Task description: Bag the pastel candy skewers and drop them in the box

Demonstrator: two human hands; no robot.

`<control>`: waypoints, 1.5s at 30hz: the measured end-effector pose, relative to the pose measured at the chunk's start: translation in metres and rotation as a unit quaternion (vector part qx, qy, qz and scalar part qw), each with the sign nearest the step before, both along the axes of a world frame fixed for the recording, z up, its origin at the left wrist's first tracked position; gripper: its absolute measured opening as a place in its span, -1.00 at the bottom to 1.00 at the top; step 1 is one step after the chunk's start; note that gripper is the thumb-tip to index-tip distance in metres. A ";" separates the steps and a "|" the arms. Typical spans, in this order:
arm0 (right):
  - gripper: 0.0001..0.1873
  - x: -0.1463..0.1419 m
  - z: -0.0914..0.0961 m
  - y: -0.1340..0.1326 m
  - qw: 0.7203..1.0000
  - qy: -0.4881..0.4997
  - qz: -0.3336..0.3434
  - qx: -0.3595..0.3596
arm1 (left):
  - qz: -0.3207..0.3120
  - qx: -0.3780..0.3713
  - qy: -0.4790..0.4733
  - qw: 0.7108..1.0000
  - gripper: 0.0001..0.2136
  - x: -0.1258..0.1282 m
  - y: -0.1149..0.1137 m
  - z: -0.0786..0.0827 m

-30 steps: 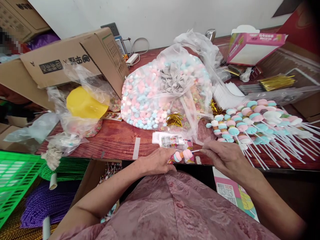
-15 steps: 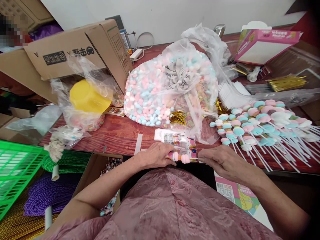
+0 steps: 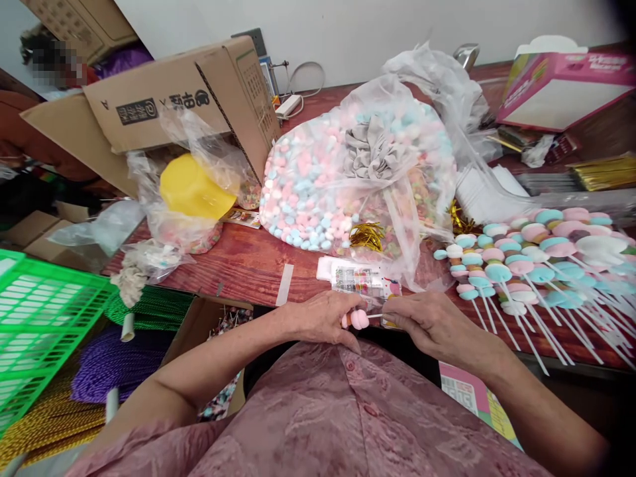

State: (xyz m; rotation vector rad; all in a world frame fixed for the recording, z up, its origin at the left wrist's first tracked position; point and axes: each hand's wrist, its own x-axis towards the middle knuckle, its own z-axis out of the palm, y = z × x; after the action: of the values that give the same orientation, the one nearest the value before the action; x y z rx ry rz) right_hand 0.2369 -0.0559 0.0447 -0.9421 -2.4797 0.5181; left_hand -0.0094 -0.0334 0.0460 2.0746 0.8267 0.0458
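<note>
My left hand is closed around a marshmallow stick, its fingers covering part of the sweets; pink and orange pieces show at its edge. The white stick runs right to my right hand, whose fingers are pinched at its end. A bit of something yellowish shows under those fingertips, too small to make out. Just beyond my hands, printed clear bags lie at the table edge. To the right rests a heap of finished marshmallow sticks, their white stems toward me.
A big clear bag of pastel marshmallows fills the table's middle, with gold twist ties on it. Left stand a cardboard box and a yellow bowl in plastic. A green basket is at lower left, a pink carton at back right.
My hands have come closer together, and my left hand now covers more of the marshmallows. The whole view has shifted, so the table's things appear farther right.
</note>
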 end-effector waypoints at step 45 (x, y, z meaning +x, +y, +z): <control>-0.79 -0.039 0.016 0.017 0.971 -0.067 0.074 0.216 | 0.179 -0.141 -0.116 0.967 -0.65 0.009 -0.012 -0.008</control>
State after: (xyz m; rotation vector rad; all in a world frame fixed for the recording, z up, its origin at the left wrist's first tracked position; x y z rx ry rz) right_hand 0.1975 -0.0390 0.0603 -0.6385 -2.6410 -0.0504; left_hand 0.0001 -0.0458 0.0385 1.5988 0.9883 0.3426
